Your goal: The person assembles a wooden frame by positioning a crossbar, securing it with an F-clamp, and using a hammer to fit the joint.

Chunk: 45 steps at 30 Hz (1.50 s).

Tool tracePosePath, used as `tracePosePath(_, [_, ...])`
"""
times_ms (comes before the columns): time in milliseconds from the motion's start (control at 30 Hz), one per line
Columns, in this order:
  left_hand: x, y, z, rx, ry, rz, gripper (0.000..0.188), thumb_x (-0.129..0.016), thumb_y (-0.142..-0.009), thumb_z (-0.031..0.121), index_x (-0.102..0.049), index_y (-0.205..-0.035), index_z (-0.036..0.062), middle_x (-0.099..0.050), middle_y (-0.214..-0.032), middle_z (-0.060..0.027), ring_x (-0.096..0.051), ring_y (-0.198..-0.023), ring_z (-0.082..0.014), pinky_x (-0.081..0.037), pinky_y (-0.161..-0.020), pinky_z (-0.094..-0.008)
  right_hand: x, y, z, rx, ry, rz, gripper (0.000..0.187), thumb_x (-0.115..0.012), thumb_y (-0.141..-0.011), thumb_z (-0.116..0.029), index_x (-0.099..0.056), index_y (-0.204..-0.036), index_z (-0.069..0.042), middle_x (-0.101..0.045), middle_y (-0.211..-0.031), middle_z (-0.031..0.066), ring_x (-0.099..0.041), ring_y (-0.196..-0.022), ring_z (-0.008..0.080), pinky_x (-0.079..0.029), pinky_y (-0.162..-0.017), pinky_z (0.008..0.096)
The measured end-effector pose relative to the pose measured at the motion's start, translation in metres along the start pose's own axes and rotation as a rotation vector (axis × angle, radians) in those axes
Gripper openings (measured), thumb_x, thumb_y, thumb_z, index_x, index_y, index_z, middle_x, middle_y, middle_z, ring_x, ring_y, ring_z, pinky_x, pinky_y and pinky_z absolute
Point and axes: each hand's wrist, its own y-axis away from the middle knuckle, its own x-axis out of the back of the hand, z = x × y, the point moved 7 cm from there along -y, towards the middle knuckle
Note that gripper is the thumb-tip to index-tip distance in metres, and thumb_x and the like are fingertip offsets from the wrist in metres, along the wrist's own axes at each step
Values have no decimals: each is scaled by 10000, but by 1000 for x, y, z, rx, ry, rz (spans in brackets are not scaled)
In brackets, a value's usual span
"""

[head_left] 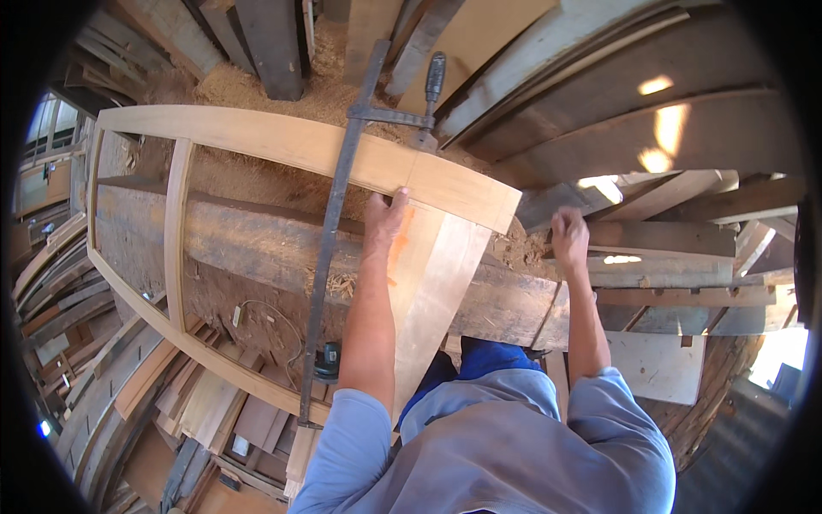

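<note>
A long wooden door frame (248, 128) lies across a heavy timber beam (257, 240). A wide pale panel (435, 270) fills its right end, meeting the far rail. My left hand (387, 214) grips that panel's left edge by the rail, thumb on top and the other fingers partly hidden. Across the frame, just left of this hand, runs a long dark bar clamp (336, 201); its handle (436, 77) stands beyond the far rail. To the right of the frame, my right hand (569, 230) is raised and closed, slightly blurred; what it holds, if anything, is hidden.
Stacked boards (634, 128) crowd the far right, and sawdust (257, 86) covers the ground beyond the frame. Loose wood pieces (214, 394) lie at the lower left. A dark round power tool (327, 360) sits near the clamp's lower end. A white board (655, 364) is at right.
</note>
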Motion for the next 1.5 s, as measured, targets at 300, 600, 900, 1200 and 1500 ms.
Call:
tracePosePath(300, [6,2,-1,12,-335,49,468,-662,-918,391,-636,-1072,-50,-701,-932,-136,-654,-846,-234,-504,-789,-355,-44,134,16,-21,485,-112,334,-503,-929,-294,-593,-1202,-123,-591,-1219,130,-520,-1167,318,-231,-1095,550])
tracePosePath(600, [-30,147,53,-606,-1146,499,435,-704,-854,308,-590,-1165,26,-614,-1173,-195,-599,-1112,-321,-473,-923,-432,-60,128,19,-41,570,-98,397,-470,-917,-325,-621,-1193,-82,-649,-1113,137,-545,-1134,322,-248,-1072,574])
tracePosePath(900, [46,538,-202,742,-38,458,340,-719,-850,351,-629,-872,24,-662,-825,-102,-598,-718,-171,-500,-692,-318,-81,108,83,-68,648,-319,475,-383,-915,-505,-688,-1109,-196,-695,-1085,162,-647,-1035,380,-486,-888,504])
tracePosePath(1200, [154,650,-278,873,-281,1249,930,-896,-609,356,-409,-1252,-106,-531,-1239,-284,-573,-1127,-396,-469,-968,-436,-99,71,119,-8,681,-418,617,-364,-926,-539,-677,-1136,-51,-679,-1093,229,-635,-1038,423,-500,-897,494])
tracePosePath(1500, [167,642,-285,616,-106,1126,861,-899,-612,278,-414,-1243,-50,-579,-1154,-244,-597,-1094,-350,-478,-934,-411,-107,60,131,52,686,-481,486,-353,-965,-356,-685,-1061,-16,-692,-1028,240,-670,-950,414,-524,-882,477])
